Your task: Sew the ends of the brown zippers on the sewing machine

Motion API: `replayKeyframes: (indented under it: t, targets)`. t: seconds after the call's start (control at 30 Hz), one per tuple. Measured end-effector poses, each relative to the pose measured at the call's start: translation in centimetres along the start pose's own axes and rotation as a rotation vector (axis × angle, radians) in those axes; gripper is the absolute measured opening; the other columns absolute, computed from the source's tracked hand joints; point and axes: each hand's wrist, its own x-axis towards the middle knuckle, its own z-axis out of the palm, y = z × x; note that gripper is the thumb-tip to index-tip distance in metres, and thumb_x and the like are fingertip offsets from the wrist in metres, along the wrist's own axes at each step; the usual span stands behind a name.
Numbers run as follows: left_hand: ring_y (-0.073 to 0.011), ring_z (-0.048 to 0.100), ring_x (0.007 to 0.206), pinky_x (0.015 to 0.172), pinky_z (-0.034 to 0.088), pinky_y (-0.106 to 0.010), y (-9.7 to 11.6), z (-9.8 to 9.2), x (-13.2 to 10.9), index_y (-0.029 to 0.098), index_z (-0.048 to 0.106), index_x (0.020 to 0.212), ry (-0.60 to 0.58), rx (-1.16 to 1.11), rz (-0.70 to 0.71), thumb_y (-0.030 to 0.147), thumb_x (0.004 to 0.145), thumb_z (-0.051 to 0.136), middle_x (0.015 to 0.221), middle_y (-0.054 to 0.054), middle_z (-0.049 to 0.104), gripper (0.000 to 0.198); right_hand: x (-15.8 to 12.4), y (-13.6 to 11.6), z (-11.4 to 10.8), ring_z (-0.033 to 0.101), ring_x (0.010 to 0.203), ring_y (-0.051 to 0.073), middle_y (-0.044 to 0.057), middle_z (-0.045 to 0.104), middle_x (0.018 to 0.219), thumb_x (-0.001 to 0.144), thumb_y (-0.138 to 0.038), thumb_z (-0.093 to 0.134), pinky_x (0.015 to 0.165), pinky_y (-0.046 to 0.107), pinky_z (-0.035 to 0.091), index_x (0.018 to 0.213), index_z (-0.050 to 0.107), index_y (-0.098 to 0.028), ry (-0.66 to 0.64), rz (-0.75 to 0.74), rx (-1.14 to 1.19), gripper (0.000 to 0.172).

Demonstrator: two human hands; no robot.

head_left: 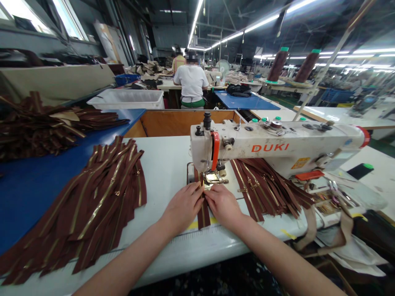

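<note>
zipper strip held flat at the needle of a duki machine

centre of the frame: my left hand and my right hand lie palm down on the white bench, side by side. their fingertips press a brown zipper strip flat from either edge. neither hand is closed around it; the fingers are stretched out on the tape. the strip runs straight away from me. its far end sits under the presser foot, and its near end reaches the yellow mark close to the bench edge.

the sewing machine, cream with red lettering, stretches from the centre to the right of the frame. behind its arm, right of my right hand, a fan of brown zippers with gold teeth spreads over the bench. a larger spread of the same zippers fills the lower left and overlaps the edge of a blue surface. a loose heap of brown pieces lies at the left edge, above it.

beyond the bench stands a wooden box, and a white plastic bin sits up and to its left. at the top centre a person in a white shirt sits with their back to me at another bench. two brown thread cones stand at the upper right, under the strip lights.
</note>
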Motion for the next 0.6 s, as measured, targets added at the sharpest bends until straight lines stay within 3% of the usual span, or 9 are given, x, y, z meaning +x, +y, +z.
replayKeyframes:
  t: [0.23, 0.4, 0.5, 0.6]
  targets:
    - [-0.025, 0.053, 0.118, 0.1, 0.044, -0.043, 0.1, -0.3, 0.1, 0.014, 0.059, 0.114, -0.014, -0.026, 0.008, 0.02, 0.091, 0.042, 0.12, -0.013, 0.062, 0.03, 0.2, -0.3, -0.2, 0.052, 0.088, 0.023, 0.01, 0.06, 0.091, 0.089, -0.012, 0.048, 0.073, 0.032, 0.044, 0.098, 0.064, -0.012, -0.08, -0.136, -0.204, 0.018]
    - [-0.0249, 0.054, 0.117, 0.098, 0.045, -0.042, 0.2, -0.4, 0.1, 0.014, 0.059, 0.114, -0.032, 0.011, -0.019, 0.021, 0.091, 0.041, 0.123, -0.014, 0.061, 0.03, 0.2, 0.4, -0.8, 0.052, 0.089, 0.021, 0.008, 0.062, 0.089, 0.09, -0.013, 0.047, 0.077, 0.031, 0.043, 0.096, 0.065, -0.014, -0.078, -0.143, -0.142, 0.019]
    - [-0.0242, 0.055, 0.115, 0.096, 0.045, -0.041, 0.1, -0.5, 0.5, 0.016, 0.058, 0.116, -0.045, -0.01, -0.035, 0.024, 0.092, 0.04, 0.124, -0.012, 0.06, 0.031, 1.2, 2.1, -1.2, 0.053, 0.091, 0.019, 0.007, 0.062, 0.089, 0.091, -0.015, 0.046, 0.081, 0.029, 0.042, 0.092, 0.067, -0.018, -0.008, -0.048, 0.003, 0.021]
    - [-0.0241, 0.055, 0.115, 0.097, 0.044, -0.04, -0.1, -0.5, 0.9, 0.016, 0.058, 0.114, -0.066, -0.026, -0.036, 0.025, 0.091, 0.04, 0.124, -0.012, 0.059, 0.03, 3.4, 4.1, -1.4, 0.056, 0.09, 0.02, 0.008, 0.064, 0.092, 0.087, -0.014, 0.05, 0.081, 0.03, 0.043, 0.09, 0.068, -0.016, 0.073, 0.167, 0.176, 0.018]
